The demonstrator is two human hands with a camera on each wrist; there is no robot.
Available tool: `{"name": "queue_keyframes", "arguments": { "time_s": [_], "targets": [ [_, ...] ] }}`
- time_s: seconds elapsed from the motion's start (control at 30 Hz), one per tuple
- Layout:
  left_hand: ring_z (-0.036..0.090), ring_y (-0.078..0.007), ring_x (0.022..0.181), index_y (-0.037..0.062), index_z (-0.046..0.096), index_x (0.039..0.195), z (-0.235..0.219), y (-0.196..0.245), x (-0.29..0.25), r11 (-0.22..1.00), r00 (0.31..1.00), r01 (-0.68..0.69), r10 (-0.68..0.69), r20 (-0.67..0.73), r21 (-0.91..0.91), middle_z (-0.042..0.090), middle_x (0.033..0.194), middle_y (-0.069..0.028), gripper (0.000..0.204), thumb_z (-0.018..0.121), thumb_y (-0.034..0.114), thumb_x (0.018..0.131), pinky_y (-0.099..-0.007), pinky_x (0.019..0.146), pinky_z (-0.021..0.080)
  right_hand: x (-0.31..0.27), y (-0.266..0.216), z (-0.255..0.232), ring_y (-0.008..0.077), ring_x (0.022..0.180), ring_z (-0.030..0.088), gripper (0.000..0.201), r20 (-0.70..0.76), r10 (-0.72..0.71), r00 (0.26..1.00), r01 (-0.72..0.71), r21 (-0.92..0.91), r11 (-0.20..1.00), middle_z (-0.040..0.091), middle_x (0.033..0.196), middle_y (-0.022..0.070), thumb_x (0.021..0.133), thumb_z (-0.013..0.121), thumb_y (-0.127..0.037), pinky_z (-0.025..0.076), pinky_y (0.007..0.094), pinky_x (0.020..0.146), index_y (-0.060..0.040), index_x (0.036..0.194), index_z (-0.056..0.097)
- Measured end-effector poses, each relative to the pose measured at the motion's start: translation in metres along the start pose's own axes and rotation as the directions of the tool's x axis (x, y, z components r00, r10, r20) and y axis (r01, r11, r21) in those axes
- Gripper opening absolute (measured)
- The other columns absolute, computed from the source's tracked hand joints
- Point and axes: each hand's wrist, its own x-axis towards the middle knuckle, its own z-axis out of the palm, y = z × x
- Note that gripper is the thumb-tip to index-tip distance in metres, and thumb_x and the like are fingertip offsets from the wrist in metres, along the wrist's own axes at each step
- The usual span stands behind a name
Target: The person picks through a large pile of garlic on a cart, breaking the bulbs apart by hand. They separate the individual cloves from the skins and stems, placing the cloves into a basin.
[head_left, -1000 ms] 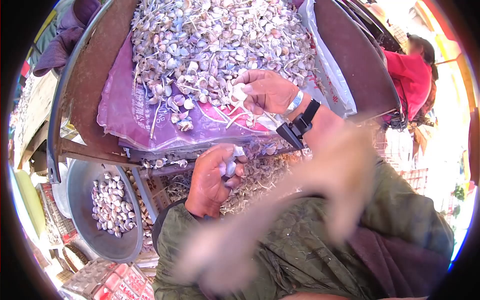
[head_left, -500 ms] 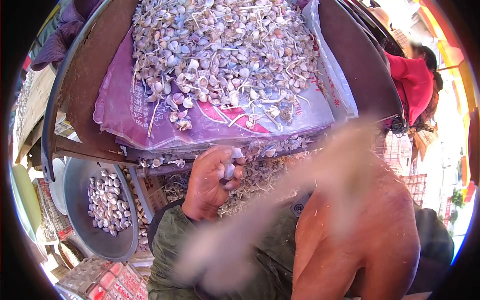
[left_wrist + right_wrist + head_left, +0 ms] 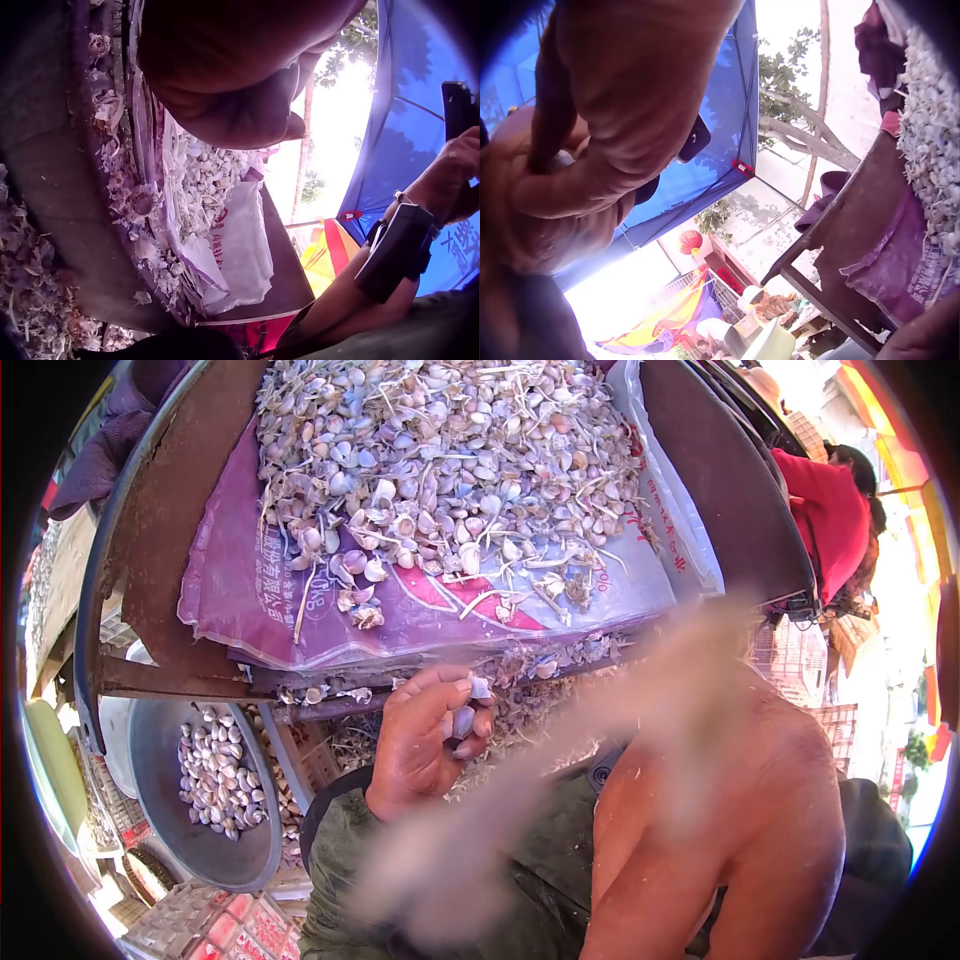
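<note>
Several pale garlic cloves (image 3: pixel 463 722) sit in my left hand (image 3: pixel 408 750), its fingers curled round them, just below the front edge of the cart. That hand fills the top of the left wrist view as a dark shape. My right arm (image 3: pixel 730 800) is bent up close to the head camera, its hand out of that view. In the left wrist view, the right hand (image 3: pixel 454 172) is raised beside a black device. Its folded fingers loom large in the right wrist view, and whether they hold anything I cannot tell. Before me lies a heap of garlic cloves (image 3: pixel 440 470).
The heap lies on a purple printed sack (image 3: pixel 225 595) in a rusty metal cart (image 3: pixel 165 560). Below left, a grey basin (image 3: pixel 160 810) holds cloves (image 3: pixel 220 770). Red crates (image 3: pixel 230 930) stand near it. A person in red (image 3: pixel 825 510) is at the right. Fixed blurs cover the view's middle.
My right hand has left the front of the heap, where it pinched a piece of garlic, and gone up toward the head. The left hand keeps its cloves almost in place.
</note>
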Motion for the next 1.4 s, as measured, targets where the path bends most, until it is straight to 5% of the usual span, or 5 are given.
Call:
{"name": "queue_keyframes", "arguments": {
  "time_s": [0.37,0.7,0.9,1.2,1.4],
  "targets": [
    [0.054,-0.0110,0.058,0.0032,0.055,0.109,0.009,-0.002,-0.004,0.997,0.982,-0.076,0.078,0.174,-0.023,0.059,0.081,-0.0056,0.036,0.047,0.037,0.099,-0.0204,0.042,0.033,-0.012,0.016,-0.095,0.0302,0.069,0.062,0.017,-0.140,0.252,0.958,-0.173,-0.978,0.115,0.061,0.077,0.0140,0.075,0.069,-0.010,0.049,0.0370,0.061,-0.0015,0.089,0.063],
    [0.051,-0.0105,0.054,0.0032,0.053,0.106,0.008,-0.016,-0.015,0.986,0.948,-0.166,0.149,0.281,0.035,0.059,0.079,-0.0088,0.027,0.051,0.028,0.098,-0.0200,0.042,0.034,-0.034,0.020,-0.091,0.0140,0.064,0.065,0.026,-0.481,0.488,0.729,-0.685,-0.530,0.500,0.065,0.088,0.0109,0.074,0.076,-0.005,0.050,0.0273,0.053,0.0008,0.094,0.061],
    [0.054,-0.0178,0.057,0.0040,0.053,0.110,0.032,-0.028,-0.030,0.944,0.994,-0.086,0.105,0.042,-0.317,0.062,0.084,-0.0100,0.034,0.049,0.035,0.095,-0.0255,0.047,0.038,-0.036,0.036,-0.075,0.0274,0.071,0.065,0.025,0.052,0.175,0.983,0.010,-0.973,0.232,0.065,0.079,0.0114,0.073,0.072,-0.011,0.052,0.0346,0.062,-0.0039,0.096,0.064],
    [0.054,-0.0192,0.067,0.0015,0.059,0.095,-0.053,0.045,-0.092,0.846,0.891,-0.385,0.445,0.092,-0.368,0.057,0.094,-0.0163,0.024,0.049,0.024,0.096,-0.0242,0.040,0.038,-0.040,0.018,-0.142,0.0193,0.059,0.066,0.009,-0.465,0.130,0.876,-0.470,-0.883,0.008,0.066,0.081,0.0110,0.086,0.062,-0.005,0.053,0.0321,0.058,-0.0008,0.093,0.066],
    [0.048,-0.0262,0.124,-0.0002,0.049,0.130,-0.151,0.078,-0.177,0.530,0.461,-0.433,0.825,-0.326,0.729,0.046,0.138,-0.0168,0.041,0.051,0.022,0.096,-0.0408,0.089,0.047,-0.038,0.032,-0.196,0.0332,0.083,0.067,0.020,-0.425,0.137,0.895,-0.360,-0.868,-0.343,0.068,0.087,0.0173,0.080,0.056,-0.003,0.053,0.0413,0.075,-0.0059,0.094,0.070]
  ]
}}
